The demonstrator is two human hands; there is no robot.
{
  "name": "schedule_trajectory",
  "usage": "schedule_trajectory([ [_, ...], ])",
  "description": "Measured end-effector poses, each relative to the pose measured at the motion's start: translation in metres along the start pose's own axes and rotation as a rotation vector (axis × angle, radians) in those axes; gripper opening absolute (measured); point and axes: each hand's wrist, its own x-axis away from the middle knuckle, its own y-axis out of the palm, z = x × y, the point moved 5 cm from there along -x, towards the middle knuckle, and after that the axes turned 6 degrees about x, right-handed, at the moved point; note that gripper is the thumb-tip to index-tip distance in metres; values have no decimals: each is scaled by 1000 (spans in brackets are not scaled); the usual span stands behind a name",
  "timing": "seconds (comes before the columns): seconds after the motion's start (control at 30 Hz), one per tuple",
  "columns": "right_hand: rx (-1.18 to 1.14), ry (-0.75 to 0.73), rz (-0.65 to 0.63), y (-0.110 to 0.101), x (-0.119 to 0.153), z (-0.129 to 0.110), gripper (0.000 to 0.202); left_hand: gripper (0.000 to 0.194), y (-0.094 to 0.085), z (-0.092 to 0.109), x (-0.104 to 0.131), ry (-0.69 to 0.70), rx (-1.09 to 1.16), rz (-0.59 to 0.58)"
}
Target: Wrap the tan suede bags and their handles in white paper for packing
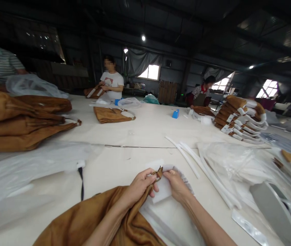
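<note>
A brown leather handbag (pixel 91 218) lies in front of me at the table's near edge. My left hand (pixel 144 184) is closed on the bag's strap end, where a metal ring (pixel 157 175) and a small leather tab stick up. Close by on the right, my right hand (pixel 177 184) pinches the strap's other part, which is wrapped in whitish foam (pixel 186 181). A white sheet piece (pixel 162 189) shows between and below the hands. The fingertips of both hands partly hide what they grip.
Brown bags are stacked at the left (pixel 19 123) and, foam-wrapped, at the right (pixel 240 119). White foam tubes (pixel 204 171), plastic film (pixel 227 164) and a grey tape dispenser (pixel 276 212) lie to my right. Plastic sheeting (pixel 32 181) covers the left. Several people work across the table.
</note>
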Motion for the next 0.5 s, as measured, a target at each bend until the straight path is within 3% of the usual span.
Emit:
schedule_trajectory([
  [0.07, -53, 4, -10, -2, -2, 1, 47, 46, -1, -6, -1, -26, 18, 40],
  [0.27, -153, 0, -25, -18, -6, 2, 30, 71, -15, -18, 0, -83, 139, 330],
  [0.33, -160, 18, -61, -17, -8, 3, 25, 74, -14, -20, -2, -126, 195, 282],
  [0.5, -177, 90, -146, -12, -11, 9, 24, 54, -7, -17, -3, -139, 212, 87],
])
